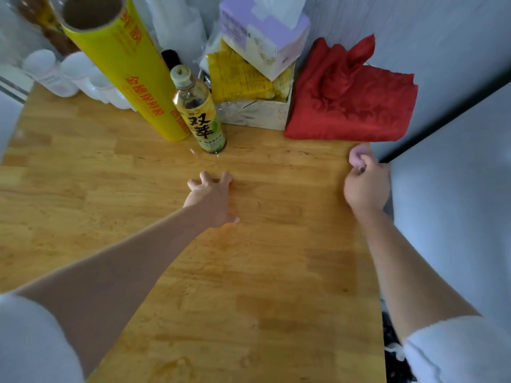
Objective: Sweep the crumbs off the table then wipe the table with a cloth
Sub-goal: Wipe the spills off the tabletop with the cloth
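Note:
The wooden table [262,272] fills the view. My left hand [211,197] rests on its middle with fingers spread, holding nothing. At the table's right edge my right hand [366,186] is closed around a small pink cloth [358,156] that bulges out above the fist. A folded red cloth [354,98] lies at the back right, just beyond the pink cloth. No crumbs are clear enough to tell on the wood.
A drink bottle [200,111] stands upright just beyond my left hand. A yellow wrap roll [124,64] leans behind it. Tissue boxes [260,64] are stacked at the back, white containers [63,73] at back left. A grey wall [456,203] borders the right edge.

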Action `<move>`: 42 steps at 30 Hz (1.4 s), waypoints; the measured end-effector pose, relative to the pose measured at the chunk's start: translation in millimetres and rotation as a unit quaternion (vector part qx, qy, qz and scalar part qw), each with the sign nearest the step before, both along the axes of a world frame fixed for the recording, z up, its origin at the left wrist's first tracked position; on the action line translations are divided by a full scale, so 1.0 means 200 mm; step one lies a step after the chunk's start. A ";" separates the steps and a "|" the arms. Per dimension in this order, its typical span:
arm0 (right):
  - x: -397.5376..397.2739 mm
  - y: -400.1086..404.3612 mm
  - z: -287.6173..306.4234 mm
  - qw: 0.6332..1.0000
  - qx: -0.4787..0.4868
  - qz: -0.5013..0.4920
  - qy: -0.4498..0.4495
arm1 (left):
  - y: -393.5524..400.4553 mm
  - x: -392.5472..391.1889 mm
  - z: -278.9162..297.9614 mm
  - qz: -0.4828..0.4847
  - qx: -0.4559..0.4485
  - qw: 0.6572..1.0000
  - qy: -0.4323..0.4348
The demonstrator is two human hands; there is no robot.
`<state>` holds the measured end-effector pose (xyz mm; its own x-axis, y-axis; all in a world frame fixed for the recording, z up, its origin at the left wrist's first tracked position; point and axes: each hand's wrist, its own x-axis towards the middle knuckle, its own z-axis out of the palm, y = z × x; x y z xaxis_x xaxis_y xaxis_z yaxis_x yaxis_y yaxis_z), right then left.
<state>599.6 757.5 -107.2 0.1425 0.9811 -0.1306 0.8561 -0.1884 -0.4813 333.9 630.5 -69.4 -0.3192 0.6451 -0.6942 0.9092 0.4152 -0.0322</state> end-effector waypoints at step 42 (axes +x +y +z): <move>-1.08 -0.18 -0.08 0.937 0.000 0.344 0.058 | -0.14 -0.91 0.11 0.361 0.402 0.840 -0.049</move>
